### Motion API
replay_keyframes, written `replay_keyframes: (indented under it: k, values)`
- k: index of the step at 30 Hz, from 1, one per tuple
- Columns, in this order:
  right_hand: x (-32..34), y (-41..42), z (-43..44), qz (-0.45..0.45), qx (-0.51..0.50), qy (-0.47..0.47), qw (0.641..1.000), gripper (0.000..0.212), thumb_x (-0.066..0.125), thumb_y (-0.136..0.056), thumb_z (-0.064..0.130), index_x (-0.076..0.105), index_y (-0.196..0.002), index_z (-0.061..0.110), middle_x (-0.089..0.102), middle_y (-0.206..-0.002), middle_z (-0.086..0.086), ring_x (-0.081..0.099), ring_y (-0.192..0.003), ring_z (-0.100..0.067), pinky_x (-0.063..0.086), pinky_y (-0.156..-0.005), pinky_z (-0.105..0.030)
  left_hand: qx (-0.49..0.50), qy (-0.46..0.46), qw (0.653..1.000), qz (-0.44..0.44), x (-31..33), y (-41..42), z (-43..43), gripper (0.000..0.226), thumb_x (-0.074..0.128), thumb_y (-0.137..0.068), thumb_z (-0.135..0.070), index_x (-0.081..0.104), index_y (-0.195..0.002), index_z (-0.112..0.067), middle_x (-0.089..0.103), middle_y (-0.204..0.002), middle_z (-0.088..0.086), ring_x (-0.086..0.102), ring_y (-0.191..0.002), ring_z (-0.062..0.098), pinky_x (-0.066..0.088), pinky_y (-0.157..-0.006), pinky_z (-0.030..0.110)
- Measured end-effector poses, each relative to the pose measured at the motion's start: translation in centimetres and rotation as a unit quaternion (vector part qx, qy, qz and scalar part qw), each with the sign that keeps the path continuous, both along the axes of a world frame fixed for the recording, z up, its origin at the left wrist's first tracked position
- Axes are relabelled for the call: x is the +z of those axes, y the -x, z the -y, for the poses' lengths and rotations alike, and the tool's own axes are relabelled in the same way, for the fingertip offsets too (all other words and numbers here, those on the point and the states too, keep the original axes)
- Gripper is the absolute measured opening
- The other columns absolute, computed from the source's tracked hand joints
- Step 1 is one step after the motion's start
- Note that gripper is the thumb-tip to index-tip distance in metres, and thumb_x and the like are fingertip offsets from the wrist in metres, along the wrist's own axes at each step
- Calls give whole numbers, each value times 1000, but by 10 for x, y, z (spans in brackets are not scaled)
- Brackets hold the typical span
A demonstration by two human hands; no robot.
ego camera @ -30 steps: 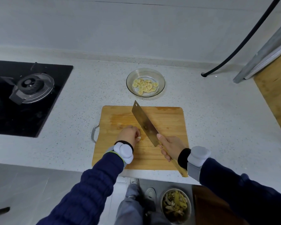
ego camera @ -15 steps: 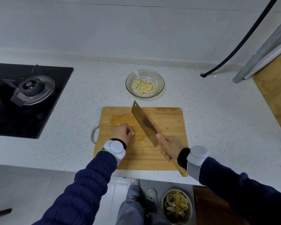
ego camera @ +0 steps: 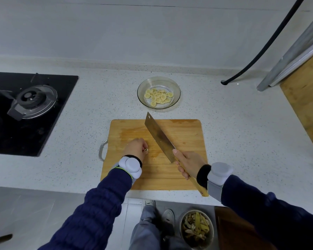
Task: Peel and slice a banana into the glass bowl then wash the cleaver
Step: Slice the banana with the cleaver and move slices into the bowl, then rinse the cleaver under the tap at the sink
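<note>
Head: rectangular metal cleaver, small banana bit

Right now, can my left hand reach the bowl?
Probably yes. The left hand, pinching a banana bit, has bare board ahead; only the tip of the cleaver crowds the straight line to the bowl.

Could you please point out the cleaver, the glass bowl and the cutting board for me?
cleaver (ego camera: 159, 137): head view, mid blade.
glass bowl (ego camera: 177, 91): head view, right wall.
cutting board (ego camera: 186, 138): head view, bare right part.

Speckled countertop, grey wall, black hob
</note>
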State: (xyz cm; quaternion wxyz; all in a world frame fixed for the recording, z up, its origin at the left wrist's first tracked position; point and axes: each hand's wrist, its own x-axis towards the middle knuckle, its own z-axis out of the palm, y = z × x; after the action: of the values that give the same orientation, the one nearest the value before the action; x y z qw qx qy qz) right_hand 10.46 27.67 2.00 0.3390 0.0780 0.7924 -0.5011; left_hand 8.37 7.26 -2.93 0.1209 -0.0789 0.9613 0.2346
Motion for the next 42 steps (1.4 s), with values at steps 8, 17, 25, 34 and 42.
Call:
replay_keyframes:
  k: [8, 17, 25, 34, 42]
  values:
    - [2, 0, -5, 0, -32, 7, 999, 47, 44, -94, 52, 53, -72, 12, 49, -52, -1, 41, -38, -12, 40, -40, -23, -23, 6, 1000, 12, 4, 3, -4, 10, 57, -87, -9, 61, -95, -14, 61, -91, 2, 58, -85, 19, 47, -71, 27]
    - [11, -8, -15, -4, -98, 18, 995, 47, 44, -94, 51, 51, -70, 12, 48, -50, 0, 39, -38, -13, 38, -41, -21, 22, -127, 992, 1, 17, 12, -17, 4, 63, -86, -12, 65, -90, -12, 58, -79, -5, 52, -75, 12, 43, -66, 20]
    - [22, -30, -32, -5, -178, 25, 984, 47, 44, -94, 51, 49, -69, 12, 47, -50, 0, 38, -38, -14, 37, -41, -22, -41, -237, 971, -2, 32, 14, -52, 6, 65, -83, -3, 67, -86, -8, 57, -73, -12, 50, -68, 0, 39, -62, 4]
    - [33, -111, -62, -45, -348, 2, 936, 46, 43, -96, 47, 49, -70, 9, 44, -53, -4, 36, -38, -14, 35, -41, -22, -190, -273, 942, 54, 43, -27, -120, 10, 65, -82, 2, 63, -85, -8, 58, -66, -7, 55, -52, -8, 46, -60, 7]
    - [33, -198, -109, -69, -462, -31, 883, 45, 43, -97, 46, 52, -73, 9, 46, -53, -3, 37, -38, -14, 36, -42, -24, -380, -187, 899, 109, 17, -102, -206, 15, 67, -76, -2, 66, -75, -16, 62, -70, -2, 57, -65, 9, 48, -67, 20]
